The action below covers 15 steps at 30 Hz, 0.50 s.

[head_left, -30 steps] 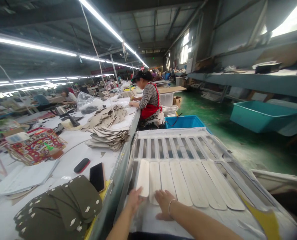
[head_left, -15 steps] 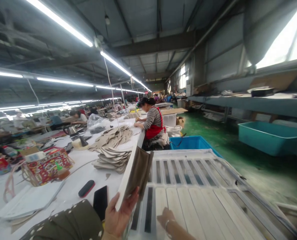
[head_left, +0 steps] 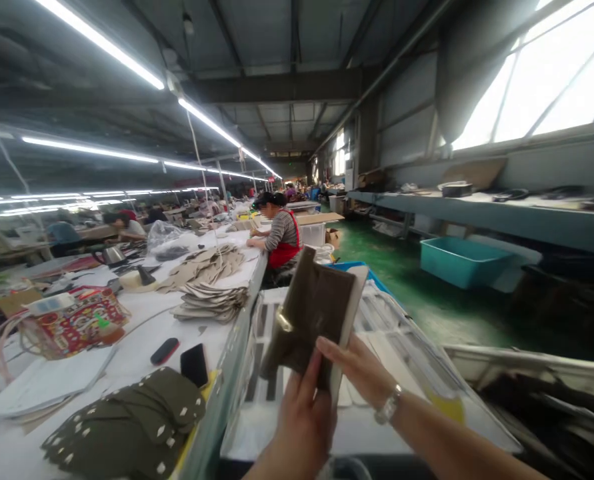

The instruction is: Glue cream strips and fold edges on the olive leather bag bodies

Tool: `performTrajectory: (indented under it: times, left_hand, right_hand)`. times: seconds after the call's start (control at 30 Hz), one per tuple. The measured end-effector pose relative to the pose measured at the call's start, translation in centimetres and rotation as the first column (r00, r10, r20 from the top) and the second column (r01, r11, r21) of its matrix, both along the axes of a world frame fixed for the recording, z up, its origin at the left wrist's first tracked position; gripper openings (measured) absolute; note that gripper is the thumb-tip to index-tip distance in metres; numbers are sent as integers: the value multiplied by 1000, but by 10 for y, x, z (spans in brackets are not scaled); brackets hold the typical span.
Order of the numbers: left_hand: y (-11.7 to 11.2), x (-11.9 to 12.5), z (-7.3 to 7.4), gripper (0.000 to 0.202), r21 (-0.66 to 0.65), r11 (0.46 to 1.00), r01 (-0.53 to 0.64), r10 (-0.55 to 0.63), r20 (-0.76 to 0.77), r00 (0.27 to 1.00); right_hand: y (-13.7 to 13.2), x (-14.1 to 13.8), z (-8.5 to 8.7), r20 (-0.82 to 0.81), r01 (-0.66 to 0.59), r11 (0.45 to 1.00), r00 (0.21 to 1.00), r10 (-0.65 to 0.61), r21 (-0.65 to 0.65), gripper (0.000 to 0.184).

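Observation:
Both my hands hold up a flat olive-brown fabric-covered piece (head_left: 313, 313) with a pale edge, raised in front of me. My left hand (head_left: 301, 417) grips its lower part from below, fingers closed round it. My right hand (head_left: 361, 368), with a watch on the wrist, pinches its lower right edge. Under the piece lies a white slatted tray (head_left: 401, 333) with pale flat strips in it. A stack of olive pieces with white marks (head_left: 127, 427) lies on the table at my left.
A long white work table (head_left: 131, 327) carries tan cut pieces (head_left: 209, 287), a red patterned bag (head_left: 71, 320), a black phone (head_left: 195, 364) and a dark case (head_left: 165, 351). A seated worker in a red apron (head_left: 281, 237) is ahead. Teal bin (head_left: 461, 261) on the green floor at right.
My left hand lifted a piece off the tray and brought it up to the middle. My right hand left the tray and took hold of it. The view tilted up.

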<state>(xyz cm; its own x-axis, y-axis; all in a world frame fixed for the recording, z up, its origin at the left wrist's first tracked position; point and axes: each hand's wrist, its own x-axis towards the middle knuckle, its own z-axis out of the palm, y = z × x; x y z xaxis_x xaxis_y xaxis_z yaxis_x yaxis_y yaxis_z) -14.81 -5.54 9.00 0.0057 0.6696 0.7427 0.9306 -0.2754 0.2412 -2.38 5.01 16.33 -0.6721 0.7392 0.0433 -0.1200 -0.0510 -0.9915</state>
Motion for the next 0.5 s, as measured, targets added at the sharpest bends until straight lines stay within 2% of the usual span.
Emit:
performTrajectory:
  times: [0.03, 0.1, 0.13, 0.17, 0.2, 0.23, 0.27, 0.3, 0.33, 0.37, 0.4, 0.43, 0.5]
  left_hand:
    - [-1, 22, -1, 13, 17, 1000, 15, -14, -79, 997]
    - [-14, 54, 3, 7, -66, 993, 96, -103, -123, 987]
    - [-25, 63, 7, 20, -159, 975, 159, -174, -91, 980]
    - [-37, 67, 13, 43, -263, 929, 260, -276, -24, 961]
    - [-50, 65, 19, 69, -348, 842, 412, -417, 66, 907]
    - [-62, 59, 24, 83, -407, 750, 521, -488, 191, 852]
    - [-72, 50, 28, 85, -361, 739, 568, -474, 320, 820]
    - [-80, 41, 30, 83, -238, 810, 536, -410, 423, 808]
    - [-84, 31, 30, 86, -126, 888, 442, -324, 509, 797]
    - [-86, 24, 27, 90, -44, 935, 353, -264, 579, 772]
    - [-85, 19, 21, 95, -4, 954, 300, -229, 636, 737]
    - [-82, 18, 15, 99, -4, 955, 298, -213, 689, 693]
    - [-73, 21, -1, 101, -50, 917, 397, -208, 788, 580]
  right_hand:
    - [-14, 7, -3, -18, 55, 995, 998, -54, 82, 61]
    - [-30, 25, -7, -30, 211, 951, 977, -210, 226, 53]
    - [-33, 37, -9, -8, 278, 914, 957, -289, 296, 49]
    - [-33, 51, -11, 14, 339, 862, 929, -371, 377, 46]
    - [-32, 66, -13, 39, 359, 806, 904, -425, 471, 45]
    - [-32, 83, -15, 61, 352, 755, 886, -459, 553, 50]
    - [-32, 99, -17, 94, 321, 715, 875, -475, 621, 56]
    - [-33, 114, -21, 138, 268, 689, 870, -473, 673, 64]
    - [-36, 127, -26, 186, 211, 677, 866, -464, 705, 70]
    - [-40, 137, -33, 238, 151, 676, 862, -447, 721, 74]
    - [-44, 144, -42, 287, 96, 683, 858, -425, 725, 76]
    - [-48, 149, -51, 333, 48, 697, 853, -401, 716, 75]
    - [-55, 150, -71, 406, -22, 737, 845, -347, 675, 73]
